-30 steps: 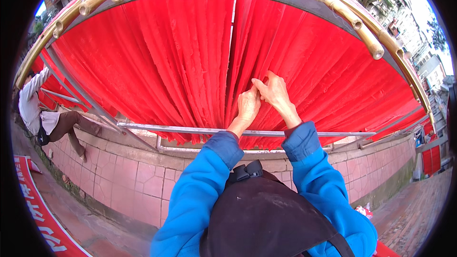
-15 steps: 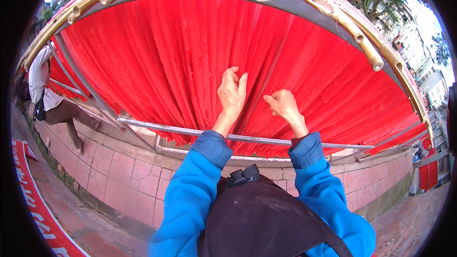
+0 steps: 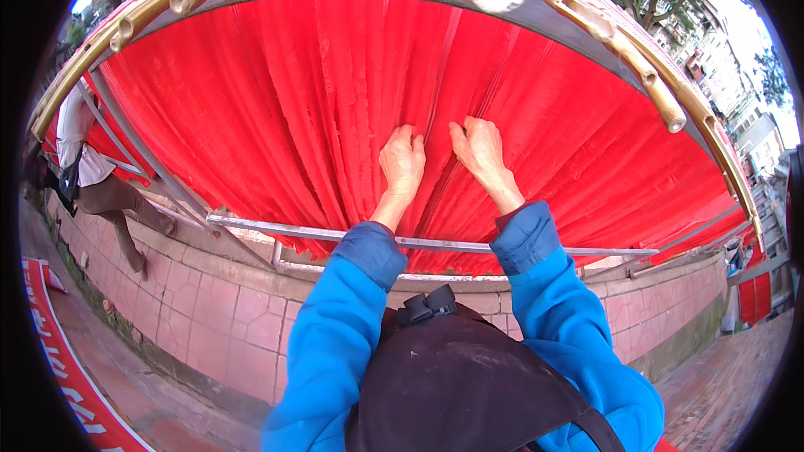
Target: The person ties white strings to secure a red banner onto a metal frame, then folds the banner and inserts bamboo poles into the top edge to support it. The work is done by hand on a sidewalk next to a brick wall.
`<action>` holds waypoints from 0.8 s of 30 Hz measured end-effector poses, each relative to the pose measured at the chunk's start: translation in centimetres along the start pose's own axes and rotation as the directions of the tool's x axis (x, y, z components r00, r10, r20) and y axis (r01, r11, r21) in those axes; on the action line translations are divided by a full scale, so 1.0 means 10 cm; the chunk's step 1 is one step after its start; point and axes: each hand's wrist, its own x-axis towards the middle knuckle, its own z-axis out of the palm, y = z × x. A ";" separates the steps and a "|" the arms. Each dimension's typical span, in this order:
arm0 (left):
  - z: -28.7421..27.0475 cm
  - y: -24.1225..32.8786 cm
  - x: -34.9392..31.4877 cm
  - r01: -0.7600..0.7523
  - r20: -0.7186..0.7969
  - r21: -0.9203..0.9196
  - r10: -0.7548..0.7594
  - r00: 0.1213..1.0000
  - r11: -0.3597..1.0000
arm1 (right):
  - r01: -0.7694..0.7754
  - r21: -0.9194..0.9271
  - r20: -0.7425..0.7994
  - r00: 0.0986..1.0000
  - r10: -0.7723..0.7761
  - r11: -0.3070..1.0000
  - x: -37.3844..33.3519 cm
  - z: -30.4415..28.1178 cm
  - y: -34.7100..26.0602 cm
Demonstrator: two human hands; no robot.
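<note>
In front of me a wide row of thin red sheets hangs in close upright folds, some with ragged edges; whether they are cloth or paper I cannot tell. My left hand is closed at a fold left of the middle, fingers curled against it. Level with it and a short way to the right, my right hand has its fingers curled in on the edge of a red sheet, which lies between the two hands. The fingertips of both hands are partly hidden.
Bamboo poles run along the top of the rack. A metal bar crosses low beneath my forearms. Below is pink paving. A person stands at the left by the rack. A red banner lies lower left.
My right hand has moved up and left to the sheet, near my left hand. My left hand's fingers, raised and partly spread before, are now curled in. The person at left has shifted slightly.
</note>
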 end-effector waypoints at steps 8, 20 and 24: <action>-0.08 -0.18 0.06 0.084 0.021 -0.083 -0.082 0.996 0.993 | -0.004 0.130 -0.051 0.999 0.011 0.991 -0.03 0.05 0.40; -0.09 0.37 0.32 -0.151 -0.116 -0.175 0.132 0.985 0.973 | 0.084 0.212 -0.124 0.991 -0.058 0.974 -0.02 -0.07 0.06; -0.10 0.43 0.48 -0.184 -0.158 -0.191 0.154 0.975 0.964 | 0.097 0.213 -0.200 0.978 -0.054 0.972 0.11 -0.08 -0.04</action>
